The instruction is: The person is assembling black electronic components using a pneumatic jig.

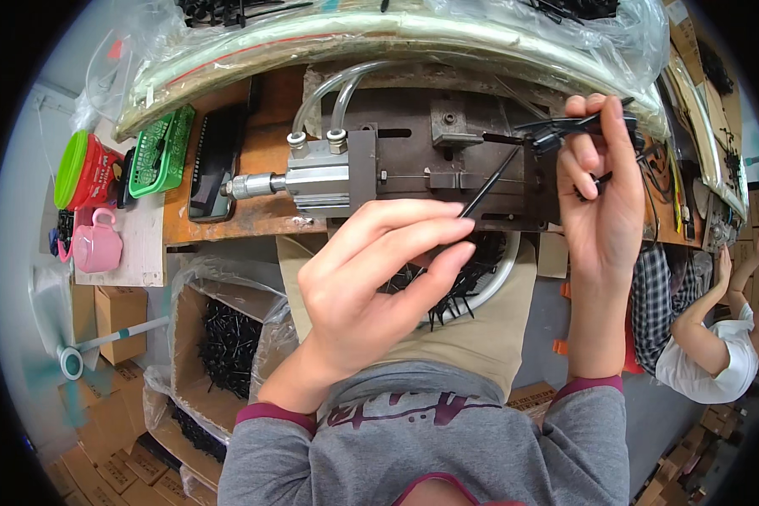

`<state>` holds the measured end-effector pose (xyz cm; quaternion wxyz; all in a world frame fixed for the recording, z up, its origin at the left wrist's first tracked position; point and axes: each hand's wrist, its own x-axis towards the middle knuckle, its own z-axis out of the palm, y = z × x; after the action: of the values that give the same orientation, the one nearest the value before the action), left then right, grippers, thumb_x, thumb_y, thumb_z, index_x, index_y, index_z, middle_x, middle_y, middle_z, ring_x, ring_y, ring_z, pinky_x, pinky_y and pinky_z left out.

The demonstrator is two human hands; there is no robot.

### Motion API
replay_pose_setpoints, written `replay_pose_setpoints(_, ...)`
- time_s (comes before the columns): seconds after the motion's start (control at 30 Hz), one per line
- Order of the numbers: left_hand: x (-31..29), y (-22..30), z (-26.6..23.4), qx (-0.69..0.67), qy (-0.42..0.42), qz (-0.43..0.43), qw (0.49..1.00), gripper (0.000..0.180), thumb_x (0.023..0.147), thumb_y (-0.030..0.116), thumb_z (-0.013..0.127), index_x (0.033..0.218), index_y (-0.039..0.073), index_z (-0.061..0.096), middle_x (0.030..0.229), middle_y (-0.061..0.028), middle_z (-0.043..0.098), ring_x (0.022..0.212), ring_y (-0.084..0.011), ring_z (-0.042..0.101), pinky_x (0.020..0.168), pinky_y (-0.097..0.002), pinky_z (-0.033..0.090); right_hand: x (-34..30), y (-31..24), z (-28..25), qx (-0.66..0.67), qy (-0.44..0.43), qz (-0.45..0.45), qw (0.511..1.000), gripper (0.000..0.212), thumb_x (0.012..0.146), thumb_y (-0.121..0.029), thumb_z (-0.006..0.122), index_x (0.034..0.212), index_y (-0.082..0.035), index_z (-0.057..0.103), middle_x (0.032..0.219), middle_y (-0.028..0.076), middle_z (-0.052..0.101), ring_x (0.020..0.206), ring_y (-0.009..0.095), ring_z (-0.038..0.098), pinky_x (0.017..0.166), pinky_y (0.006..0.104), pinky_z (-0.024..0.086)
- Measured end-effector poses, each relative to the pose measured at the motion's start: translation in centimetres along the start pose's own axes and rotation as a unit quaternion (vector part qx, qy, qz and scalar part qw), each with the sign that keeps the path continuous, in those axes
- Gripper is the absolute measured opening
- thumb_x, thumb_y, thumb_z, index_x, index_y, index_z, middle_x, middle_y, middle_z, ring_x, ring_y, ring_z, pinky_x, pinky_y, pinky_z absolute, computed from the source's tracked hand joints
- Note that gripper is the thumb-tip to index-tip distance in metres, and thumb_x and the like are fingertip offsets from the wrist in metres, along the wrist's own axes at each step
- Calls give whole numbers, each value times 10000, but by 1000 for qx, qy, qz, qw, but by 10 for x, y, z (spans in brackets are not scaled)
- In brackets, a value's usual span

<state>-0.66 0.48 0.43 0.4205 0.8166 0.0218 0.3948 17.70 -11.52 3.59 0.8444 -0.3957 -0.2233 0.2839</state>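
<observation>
My left hand (pixel 350 282) pinches a thin black pointed stick (pixel 492 180) between thumb and fingertips. The stick slants up and right over the front of a dark metal fixture (pixel 405 160). To the right, my right hand (pixel 605 202) is raised with its fingers curled round a bunch of slender black pieces (pixel 552 133). A silver air cylinder (pixel 319 179) with two clear hoses (pixel 343 88) forms the fixture's left side. On my lap, partly hidden by my left hand, a round white-rimmed container (pixel 509 268) holds many more black pieces.
Left on the bench are a dark phone-like device (pixel 211 173), a green basket (pixel 162 152) and a pink mug (pixel 99 243). A plastic-lined carton (pixel 185 325) of black pieces stands below. Long plastic-wrapped bundles (pixel 379 42) cross behind. Another person (pixel 708 358) sits right.
</observation>
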Motion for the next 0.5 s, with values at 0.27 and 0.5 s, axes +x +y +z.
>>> replay_pose_setpoints(0.27,-28,-24,27,192,-90,34,977,290,764,34,763,1037,-37,695,1337,-203,606,789,-205,714,676,-287,575,-16,-2,-13,-29,9,-51,998,249,1051,-220,533,1024,16,608,1025,113,658,574,33,432,457,178,322)
replay_pose_setpoints(0.5,-20,-19,45,297,-99,25,949,272,693,97,806,936,12,717,1254,-129,678,676,-173,676,608,-271,535,-36,1,-10,-196,71,-136,969,199,1004,-178,615,1061,12,628,979,69,628,579,51,495,439,189,335)
